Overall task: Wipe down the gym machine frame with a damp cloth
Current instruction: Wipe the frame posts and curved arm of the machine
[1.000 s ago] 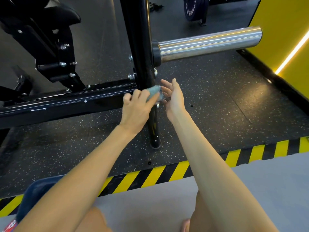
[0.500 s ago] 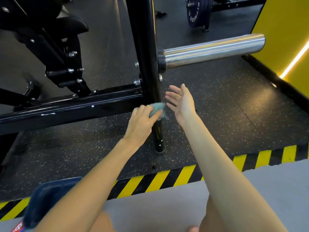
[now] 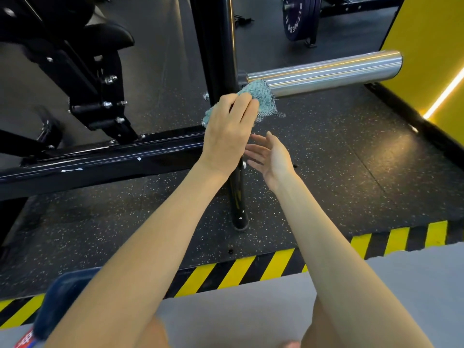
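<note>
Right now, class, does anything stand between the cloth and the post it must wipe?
Nothing visible does. The left hand holds the cloth right against the post, where the chrome bar joins it. The right hand is open lower down, beside the post, not between them.

My cloth (image 3: 261,97) is nubbly teal weave with frayed mesh edges. The upright post (image 3: 216,59) is glossy black metal; the sleeve (image 3: 326,72) at right polished chrome; the floor (image 3: 351,172) matt speckled rubber.
</note>
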Action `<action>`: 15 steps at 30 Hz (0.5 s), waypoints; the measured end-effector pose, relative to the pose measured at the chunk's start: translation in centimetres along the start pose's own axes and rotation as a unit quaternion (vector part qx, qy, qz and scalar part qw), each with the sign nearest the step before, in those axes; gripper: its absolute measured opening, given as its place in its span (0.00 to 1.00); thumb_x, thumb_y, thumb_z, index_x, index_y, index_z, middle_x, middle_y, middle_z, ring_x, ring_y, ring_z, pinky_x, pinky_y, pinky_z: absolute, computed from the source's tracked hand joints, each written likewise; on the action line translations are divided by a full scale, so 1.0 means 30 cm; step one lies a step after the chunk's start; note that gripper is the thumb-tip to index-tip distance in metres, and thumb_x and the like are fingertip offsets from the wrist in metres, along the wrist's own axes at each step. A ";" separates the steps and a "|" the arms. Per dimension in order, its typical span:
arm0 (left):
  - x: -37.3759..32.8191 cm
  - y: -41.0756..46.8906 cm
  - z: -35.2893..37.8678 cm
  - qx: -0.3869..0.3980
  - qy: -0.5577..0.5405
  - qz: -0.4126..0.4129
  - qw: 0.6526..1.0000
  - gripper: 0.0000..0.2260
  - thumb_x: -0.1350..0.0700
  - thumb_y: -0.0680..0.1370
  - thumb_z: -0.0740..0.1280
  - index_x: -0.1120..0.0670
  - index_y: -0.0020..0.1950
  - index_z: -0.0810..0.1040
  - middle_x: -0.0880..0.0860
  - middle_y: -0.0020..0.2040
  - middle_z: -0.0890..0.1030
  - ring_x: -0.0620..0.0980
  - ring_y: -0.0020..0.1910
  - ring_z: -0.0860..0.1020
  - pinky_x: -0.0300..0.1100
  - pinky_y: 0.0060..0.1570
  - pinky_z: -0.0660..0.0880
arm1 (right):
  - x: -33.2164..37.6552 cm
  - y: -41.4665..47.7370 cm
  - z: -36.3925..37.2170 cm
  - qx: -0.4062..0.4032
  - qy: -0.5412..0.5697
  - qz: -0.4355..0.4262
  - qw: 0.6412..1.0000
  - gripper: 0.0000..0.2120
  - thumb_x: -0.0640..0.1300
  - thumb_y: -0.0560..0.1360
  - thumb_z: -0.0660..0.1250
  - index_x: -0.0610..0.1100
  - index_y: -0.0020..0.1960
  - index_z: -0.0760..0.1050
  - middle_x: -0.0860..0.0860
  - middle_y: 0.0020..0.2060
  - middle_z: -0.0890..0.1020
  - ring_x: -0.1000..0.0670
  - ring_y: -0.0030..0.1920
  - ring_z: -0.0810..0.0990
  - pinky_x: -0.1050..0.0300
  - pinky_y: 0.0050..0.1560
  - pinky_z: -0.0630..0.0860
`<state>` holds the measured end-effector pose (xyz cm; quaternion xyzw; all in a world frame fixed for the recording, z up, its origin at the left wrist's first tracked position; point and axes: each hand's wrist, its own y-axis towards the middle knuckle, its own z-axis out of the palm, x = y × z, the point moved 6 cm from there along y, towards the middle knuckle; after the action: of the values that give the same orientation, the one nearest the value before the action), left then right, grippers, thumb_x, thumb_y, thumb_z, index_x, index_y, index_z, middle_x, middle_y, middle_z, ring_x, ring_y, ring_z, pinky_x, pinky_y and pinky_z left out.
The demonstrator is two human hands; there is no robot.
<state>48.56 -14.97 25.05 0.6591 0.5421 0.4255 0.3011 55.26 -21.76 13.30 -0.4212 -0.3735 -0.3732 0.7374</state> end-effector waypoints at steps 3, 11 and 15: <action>-0.049 -0.083 0.035 0.124 0.009 0.003 0.992 0.08 0.66 0.73 0.70 0.62 0.52 0.80 0.57 0.47 0.81 0.54 0.47 0.74 0.44 0.43 0.73 | -0.008 -0.011 -0.018 0.006 0.032 0.011 0.999 0.18 0.51 0.83 0.52 0.42 0.59 0.76 0.45 0.49 0.82 0.46 0.50 0.81 0.51 0.55 0.76; 0.037 -0.351 0.042 0.278 -0.408 -0.584 0.645 0.09 0.65 0.78 0.65 0.57 0.55 0.81 0.54 0.51 0.83 0.52 0.52 0.79 0.44 0.53 0.74 | -0.029 -0.052 -0.029 0.032 0.004 0.082 0.996 0.16 0.46 0.83 0.54 0.39 0.61 0.75 0.43 0.51 0.78 0.47 0.50 0.78 0.55 0.49 0.75; 0.042 -0.464 0.025 0.237 -0.544 -0.733 0.333 0.09 0.62 0.81 0.61 0.58 0.58 0.78 0.54 0.47 0.83 0.51 0.45 0.81 0.46 0.46 0.77 | -0.075 -0.086 -0.033 0.029 -0.137 0.180 0.974 0.13 0.38 0.79 0.54 0.37 0.51 0.77 0.43 0.45 0.80 0.48 0.43 0.78 0.52 0.53 0.75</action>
<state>42.91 -10.50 13.07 0.1255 0.6009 -0.5659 0.5504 52.28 -23.08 11.88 -0.5068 -0.3999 -0.1624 0.7462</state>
